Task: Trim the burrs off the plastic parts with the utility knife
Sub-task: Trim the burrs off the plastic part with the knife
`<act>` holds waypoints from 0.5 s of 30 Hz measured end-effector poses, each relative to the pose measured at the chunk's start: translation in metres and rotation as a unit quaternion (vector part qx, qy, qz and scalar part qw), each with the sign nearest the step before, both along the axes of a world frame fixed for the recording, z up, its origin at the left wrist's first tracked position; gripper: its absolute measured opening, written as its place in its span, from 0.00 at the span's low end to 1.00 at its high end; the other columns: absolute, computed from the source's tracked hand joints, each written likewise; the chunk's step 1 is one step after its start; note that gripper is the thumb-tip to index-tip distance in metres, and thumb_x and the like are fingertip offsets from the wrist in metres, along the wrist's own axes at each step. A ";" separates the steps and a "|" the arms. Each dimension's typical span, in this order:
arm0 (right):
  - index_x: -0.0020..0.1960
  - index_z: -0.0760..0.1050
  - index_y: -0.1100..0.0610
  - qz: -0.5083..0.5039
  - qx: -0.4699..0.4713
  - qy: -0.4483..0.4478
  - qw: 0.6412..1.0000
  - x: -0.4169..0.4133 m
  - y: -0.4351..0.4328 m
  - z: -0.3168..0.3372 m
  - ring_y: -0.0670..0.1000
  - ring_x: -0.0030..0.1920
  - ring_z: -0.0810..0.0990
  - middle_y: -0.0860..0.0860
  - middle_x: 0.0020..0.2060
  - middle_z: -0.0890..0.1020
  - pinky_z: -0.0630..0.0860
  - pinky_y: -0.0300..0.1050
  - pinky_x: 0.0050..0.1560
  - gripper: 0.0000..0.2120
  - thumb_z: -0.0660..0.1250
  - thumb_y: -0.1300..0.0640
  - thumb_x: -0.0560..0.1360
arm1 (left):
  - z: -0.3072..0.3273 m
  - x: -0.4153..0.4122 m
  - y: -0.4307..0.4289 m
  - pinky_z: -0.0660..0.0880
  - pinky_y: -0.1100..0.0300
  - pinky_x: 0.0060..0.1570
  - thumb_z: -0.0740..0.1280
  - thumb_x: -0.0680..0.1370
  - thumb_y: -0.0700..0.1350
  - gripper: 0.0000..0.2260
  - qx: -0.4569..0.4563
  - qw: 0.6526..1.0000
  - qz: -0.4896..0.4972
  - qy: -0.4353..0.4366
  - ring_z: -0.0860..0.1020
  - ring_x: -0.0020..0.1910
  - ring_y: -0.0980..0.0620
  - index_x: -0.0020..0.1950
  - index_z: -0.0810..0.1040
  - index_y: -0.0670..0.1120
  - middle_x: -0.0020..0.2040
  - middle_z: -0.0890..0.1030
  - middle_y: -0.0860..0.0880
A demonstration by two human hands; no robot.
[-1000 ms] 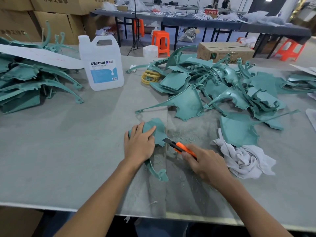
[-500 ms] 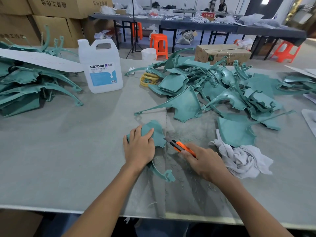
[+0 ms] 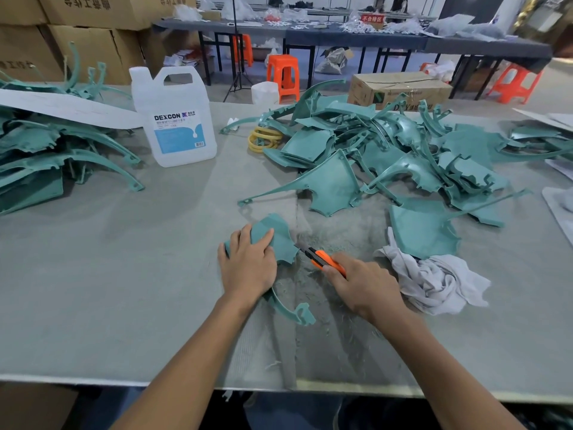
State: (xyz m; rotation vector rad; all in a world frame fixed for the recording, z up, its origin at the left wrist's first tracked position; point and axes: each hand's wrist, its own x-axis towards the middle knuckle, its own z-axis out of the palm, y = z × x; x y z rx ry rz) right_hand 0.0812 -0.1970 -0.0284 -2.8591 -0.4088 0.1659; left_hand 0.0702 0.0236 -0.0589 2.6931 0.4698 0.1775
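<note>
The left hand (image 3: pixel 248 268) presses flat on the plastic part (image 3: pixel 280 240); at its 3 o'clock, the right hand (image 3: pixel 362 287) grips the utility knife (image 3: pixel 322 260), blade at the part's edge

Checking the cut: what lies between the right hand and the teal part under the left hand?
In the head view, the orange utility knife in the right hand, blade tip at the teal part, over loose shavings.

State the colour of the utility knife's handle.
Orange: the utility knife, seen in the head view.
</note>
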 end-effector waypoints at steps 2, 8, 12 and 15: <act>0.58 0.71 0.46 -0.002 -0.003 -0.014 1.000 -0.002 0.001 -0.001 0.61 0.47 0.81 0.53 0.46 0.82 0.71 0.51 0.43 0.16 0.52 0.37 0.83 | 0.000 -0.001 -0.001 0.44 0.45 0.78 0.51 0.84 0.52 0.21 0.001 1.000 0.001 0.002 0.49 0.79 0.52 0.77 0.63 0.65 0.81 0.55 0.51; 0.62 0.70 0.44 -0.030 0.024 -0.020 0.999 -0.006 0.001 -0.001 0.61 0.48 0.81 0.53 0.46 0.83 0.69 0.51 0.42 0.18 0.49 0.37 0.84 | 0.002 -0.002 0.000 0.44 0.44 0.78 0.50 0.84 0.52 0.21 -0.008 1.000 -0.003 0.011 0.48 0.80 0.51 0.78 0.62 0.64 0.82 0.54 0.51; 0.60 0.67 0.43 0.013 0.043 -0.032 0.998 -0.015 -0.005 -0.002 0.58 0.41 0.81 0.49 0.39 0.81 0.77 0.52 0.44 0.18 0.48 0.34 0.82 | 0.000 -0.003 0.000 0.44 0.44 0.78 0.49 0.84 0.52 0.22 -0.002 1.000 -0.003 0.005 0.48 0.80 0.51 0.78 0.62 0.64 0.82 0.55 0.51; 0.62 0.67 0.42 0.048 0.049 -0.036 0.997 -0.019 -0.010 -0.002 0.57 0.41 0.81 0.45 0.38 0.79 0.78 0.52 0.45 0.19 0.49 0.33 0.81 | -0.003 -0.001 0.000 0.44 0.45 0.78 0.49 0.84 0.53 0.22 0.000 1.000 0.000 -0.001 0.48 0.80 0.52 0.78 0.62 0.65 0.82 0.55 0.51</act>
